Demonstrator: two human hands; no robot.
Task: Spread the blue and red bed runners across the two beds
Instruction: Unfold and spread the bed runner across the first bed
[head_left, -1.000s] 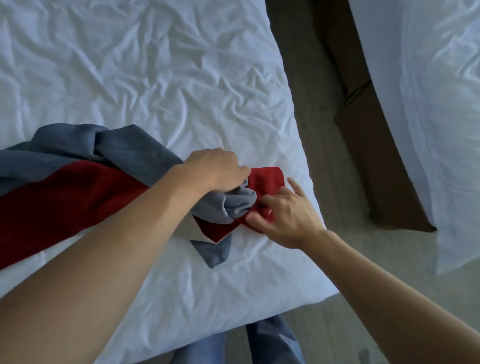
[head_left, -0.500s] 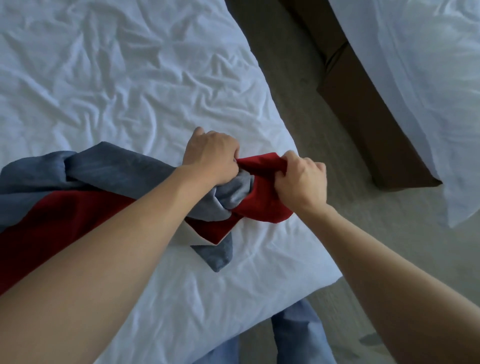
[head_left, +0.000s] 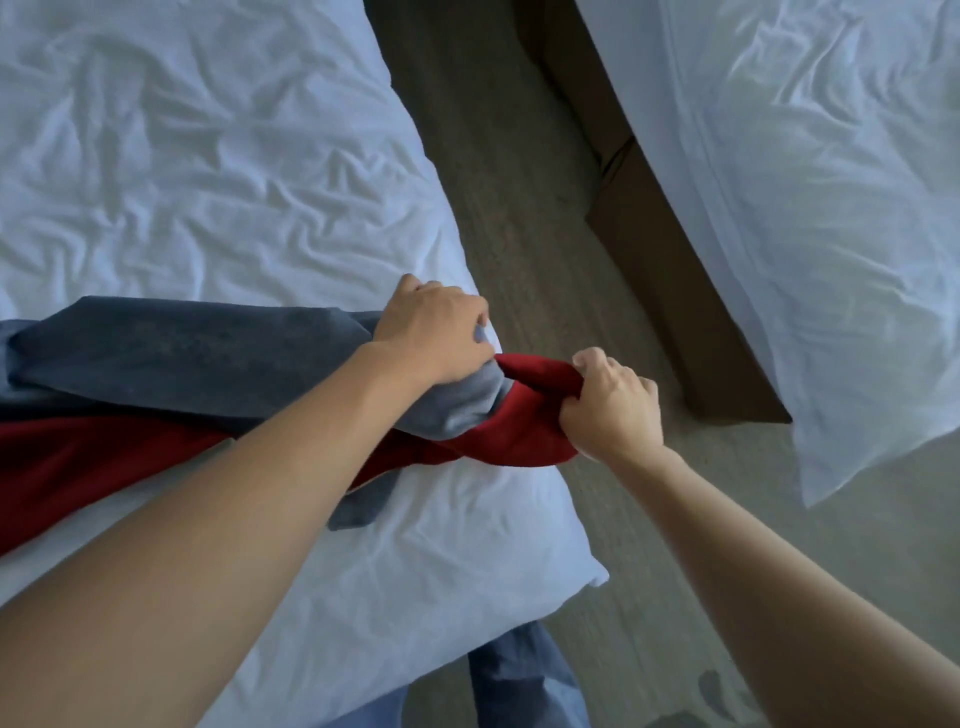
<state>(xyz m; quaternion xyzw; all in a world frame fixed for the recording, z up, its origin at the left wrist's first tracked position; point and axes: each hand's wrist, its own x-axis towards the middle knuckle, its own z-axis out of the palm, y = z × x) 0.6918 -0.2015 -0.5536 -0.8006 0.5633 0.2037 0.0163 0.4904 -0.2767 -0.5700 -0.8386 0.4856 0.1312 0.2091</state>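
Left hand (head_left: 434, 332) fisted tight on blue runner (head_left: 197, 358), right hand (head_left: 610, 410) fisted on red runner (head_left: 524, 415), both grips fully closed, at the near bed's (head_left: 208, 171) edge

Near bed (head_left: 208, 156): lying at the left, its corner pointing toward the person.
Far bed (head_left: 831, 208): lying at the right, well apart from the near bed.
Floor (head_left: 498, 182): running between the two beds.
Bed base (head_left: 675, 291): sitting under the far bed's edge, on the floor.
Runners (head_left: 182, 395): lying bunched across the near bed, their ends reaching its right edge.
Left hand (head_left: 434, 338): sitting on the runners at that edge.
Right hand (head_left: 610, 405): sitting just right of the left hand, over the floor, touching the runners' end.
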